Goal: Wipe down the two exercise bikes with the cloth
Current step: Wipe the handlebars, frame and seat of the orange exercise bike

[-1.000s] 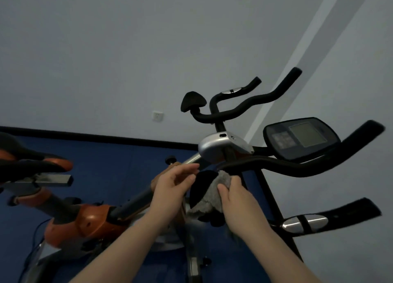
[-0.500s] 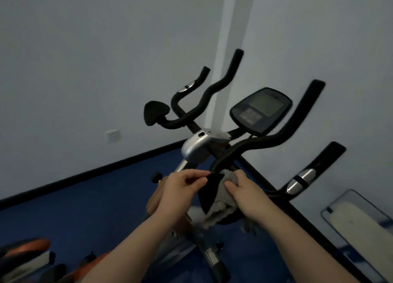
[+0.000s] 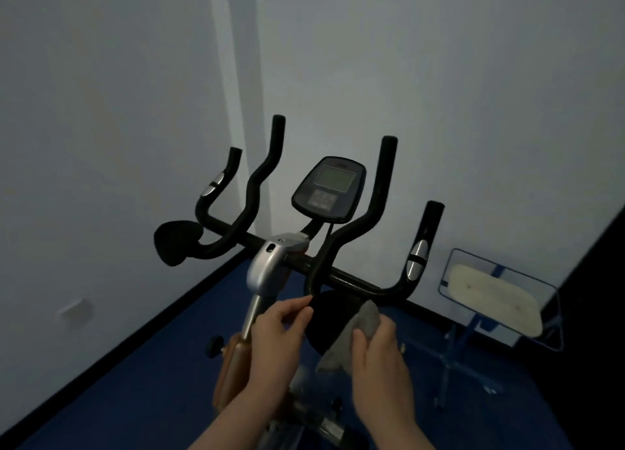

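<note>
The exercise bike (image 3: 270,273) fills the middle of the view, standing on blue floor (image 3: 135,382) in a corner of pale walls (image 3: 101,111). Its black handlebars (image 3: 355,282) branch upward in four prongs around a dark console (image 3: 328,188), with a silver stem housing (image 3: 269,267) below. To the right stands a blue-framed stand with a pale pad (image 3: 493,297), well apart from the bike. The right hand (image 3: 375,358) grips a grey cloth (image 3: 358,334) — fingers curled round it — pressing it against a black elbow pad (image 3: 329,317) under the bar. The left hand (image 3: 277,331) pinches that pad's left edge between thumb and fingers.
</note>
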Action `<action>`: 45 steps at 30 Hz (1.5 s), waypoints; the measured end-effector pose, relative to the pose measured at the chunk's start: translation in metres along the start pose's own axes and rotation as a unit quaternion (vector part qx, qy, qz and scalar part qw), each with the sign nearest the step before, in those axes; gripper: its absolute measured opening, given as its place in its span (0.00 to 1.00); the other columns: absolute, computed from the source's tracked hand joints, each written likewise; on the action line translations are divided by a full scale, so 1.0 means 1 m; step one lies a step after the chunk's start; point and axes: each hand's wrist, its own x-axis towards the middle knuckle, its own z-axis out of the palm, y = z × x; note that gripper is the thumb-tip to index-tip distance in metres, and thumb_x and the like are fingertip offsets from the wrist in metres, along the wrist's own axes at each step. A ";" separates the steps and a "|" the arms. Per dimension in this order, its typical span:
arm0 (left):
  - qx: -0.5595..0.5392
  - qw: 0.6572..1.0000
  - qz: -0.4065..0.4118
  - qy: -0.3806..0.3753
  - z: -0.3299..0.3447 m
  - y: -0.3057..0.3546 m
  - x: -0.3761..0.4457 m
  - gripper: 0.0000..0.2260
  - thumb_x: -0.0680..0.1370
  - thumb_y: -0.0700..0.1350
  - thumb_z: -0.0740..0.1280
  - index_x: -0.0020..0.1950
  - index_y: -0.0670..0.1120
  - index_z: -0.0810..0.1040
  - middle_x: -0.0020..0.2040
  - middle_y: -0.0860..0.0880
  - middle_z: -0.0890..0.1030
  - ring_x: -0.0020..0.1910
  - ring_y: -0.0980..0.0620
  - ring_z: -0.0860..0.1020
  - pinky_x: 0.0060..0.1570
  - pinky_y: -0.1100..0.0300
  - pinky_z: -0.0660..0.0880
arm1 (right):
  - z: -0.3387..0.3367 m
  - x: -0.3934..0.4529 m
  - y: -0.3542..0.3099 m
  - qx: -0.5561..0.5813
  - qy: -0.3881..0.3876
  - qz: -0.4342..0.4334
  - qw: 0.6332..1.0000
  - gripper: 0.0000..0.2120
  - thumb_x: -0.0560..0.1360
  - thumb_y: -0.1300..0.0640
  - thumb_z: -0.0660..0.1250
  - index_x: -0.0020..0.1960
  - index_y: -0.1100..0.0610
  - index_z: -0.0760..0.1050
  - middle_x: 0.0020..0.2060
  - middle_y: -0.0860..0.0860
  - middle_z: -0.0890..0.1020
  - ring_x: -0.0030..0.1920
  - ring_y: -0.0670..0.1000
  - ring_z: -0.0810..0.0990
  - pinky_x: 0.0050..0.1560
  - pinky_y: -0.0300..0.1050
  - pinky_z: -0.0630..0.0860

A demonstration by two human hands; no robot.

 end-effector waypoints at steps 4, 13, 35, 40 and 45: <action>0.003 1.000 0.010 -0.013 -0.005 -0.001 0.005 0.08 0.78 0.41 0.69 0.54 0.50 0.82 0.47 0.53 0.83 0.45 0.58 0.81 0.42 0.70 0.76 | -0.004 0.022 -0.008 -0.089 -0.023 0.000 0.996 0.08 0.83 0.45 0.48 0.56 0.49 0.59 0.40 0.45 0.74 0.39 0.47 0.75 0.34 0.45 0.69; 0.010 0.999 0.032 0.000 -0.001 -0.009 0.007 0.08 0.77 0.39 0.70 0.55 0.47 0.83 0.46 0.54 0.83 0.45 0.61 0.81 0.46 0.64 0.79 | -0.015 0.045 -0.015 -0.195 -0.058 -0.023 0.979 0.17 0.83 0.43 0.45 0.57 0.54 0.63 0.45 0.51 0.77 0.42 0.52 0.75 0.37 0.47 0.67; -0.019 0.996 0.006 0.087 0.019 -0.010 -0.001 0.08 0.77 0.38 0.70 0.53 0.47 0.84 0.45 0.53 0.85 0.47 0.59 0.82 0.48 0.62 0.78 | -0.020 0.102 -0.033 -0.371 -0.245 -0.287 0.849 0.16 0.81 0.55 0.57 0.69 0.55 0.62 0.58 0.56 0.71 0.53 0.59 0.75 0.46 0.54 0.76; -0.025 0.992 0.005 0.121 0.025 -0.011 -0.005 0.11 0.76 0.37 0.70 0.49 0.54 0.84 0.43 0.57 0.85 0.47 0.61 0.82 0.47 0.69 0.78 | -0.025 0.093 -0.007 -0.259 -0.247 -0.250 0.900 0.10 0.84 0.46 0.48 0.57 0.51 0.63 0.51 0.54 0.77 0.45 0.55 0.76 0.39 0.50 0.71; -0.026 0.987 -0.013 0.161 0.030 -0.008 -0.006 0.11 0.76 0.37 0.71 0.47 0.53 0.85 0.42 0.57 0.86 0.45 0.60 0.83 0.44 0.71 0.77 | -0.020 0.106 -0.025 -0.267 -0.276 -0.256 0.887 0.12 0.83 0.50 0.53 0.63 0.54 0.64 0.56 0.56 0.74 0.51 0.59 0.76 0.43 0.51 0.72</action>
